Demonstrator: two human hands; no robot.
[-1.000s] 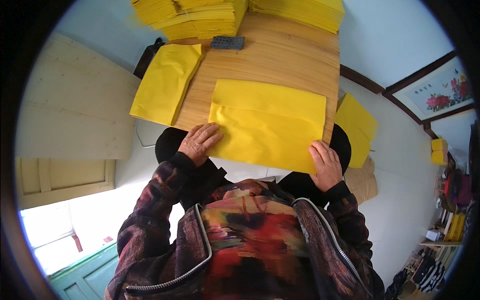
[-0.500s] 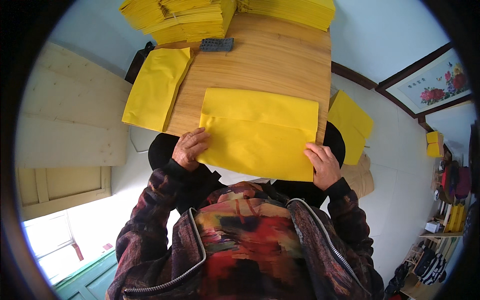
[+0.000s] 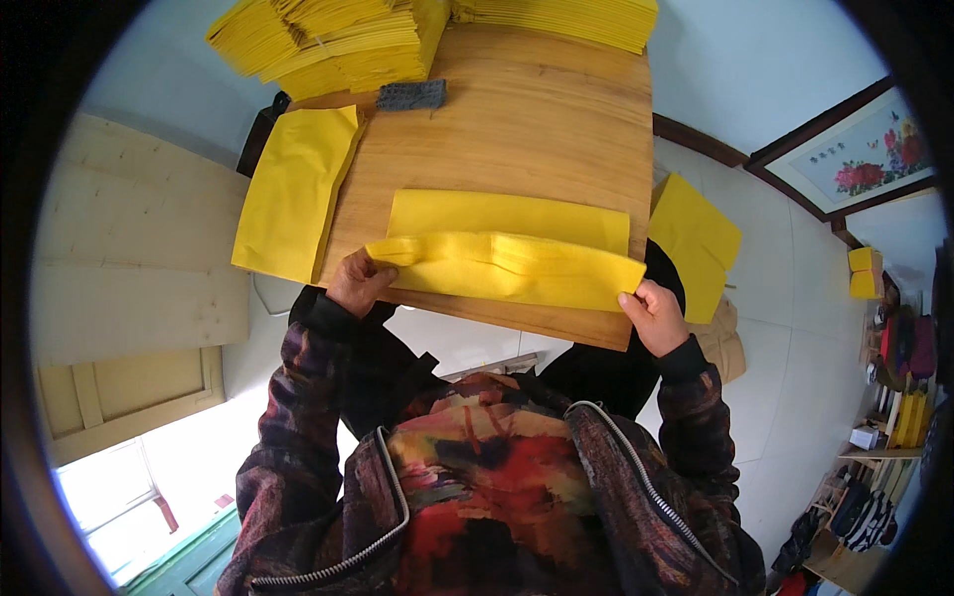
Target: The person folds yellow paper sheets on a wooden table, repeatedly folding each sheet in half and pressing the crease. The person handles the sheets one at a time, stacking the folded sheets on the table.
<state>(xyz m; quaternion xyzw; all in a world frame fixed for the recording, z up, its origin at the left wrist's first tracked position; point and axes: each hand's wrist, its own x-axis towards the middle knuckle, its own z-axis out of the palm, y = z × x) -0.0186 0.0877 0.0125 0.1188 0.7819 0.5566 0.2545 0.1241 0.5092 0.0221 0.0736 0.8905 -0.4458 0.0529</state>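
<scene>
A yellow sheet (image 3: pixel 527 273) of what looks like thin fabric or paper lies at the near edge of the wooden table (image 3: pixel 527 109). Its near part is lifted and folded up over the rest, and the far strip still rests flat on the wood. My left hand (image 3: pixel 360 283) pinches the folded part at its left end. At the right corner, my right hand (image 3: pixel 656 316) grips it between thumb and fingers. Left of the sheet lies a folded yellow piece (image 3: pixel 296 194), partly past the table's left edge.
Tall stacks of folded yellow pieces (image 3: pixel 348 40) stand at the table's far side. A dark grey textured block (image 3: pixel 411 95) lies before them. More yellow sheets (image 3: pixel 696 248) sit low beside the table's right edge. Wooden boards (image 3: pixel 139 228) stand at left; a framed flower picture (image 3: pixel 855 154) hangs right.
Both hands have raised the sheet's near edge and folded it away from me, so the near part now overlaps the far strip. The view has shifted slightly.
</scene>
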